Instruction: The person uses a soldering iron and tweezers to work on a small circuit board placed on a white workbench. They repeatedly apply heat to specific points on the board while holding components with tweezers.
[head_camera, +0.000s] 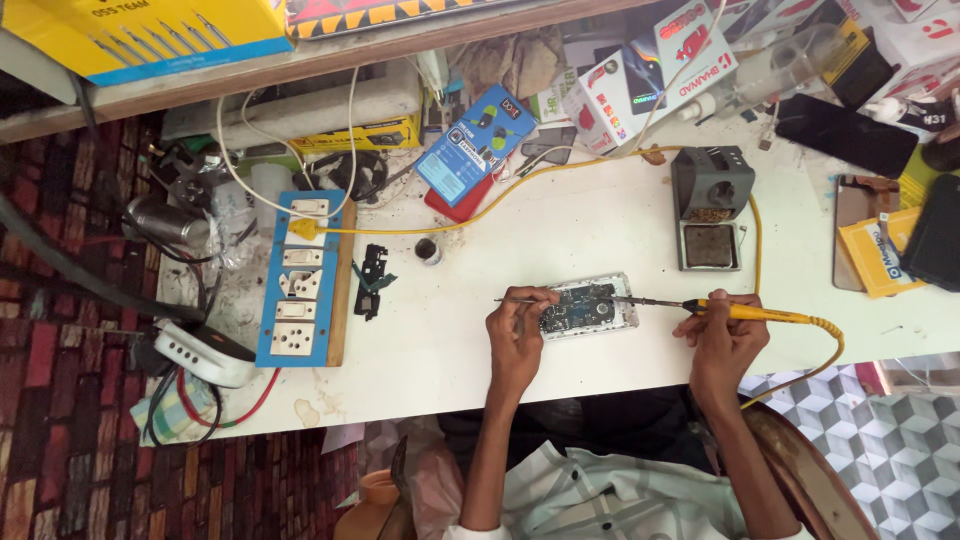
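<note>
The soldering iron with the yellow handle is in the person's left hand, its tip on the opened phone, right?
Not quite. The head view shows the soldering iron in the right hand, not the left. Its tip does reach the opened phone, which the left hand steadies.

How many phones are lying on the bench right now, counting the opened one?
3: the opened phone under both hands, a black phone at the upper right, and a brown-backed phone below it. Boxes and clutter may hide more.
</note>
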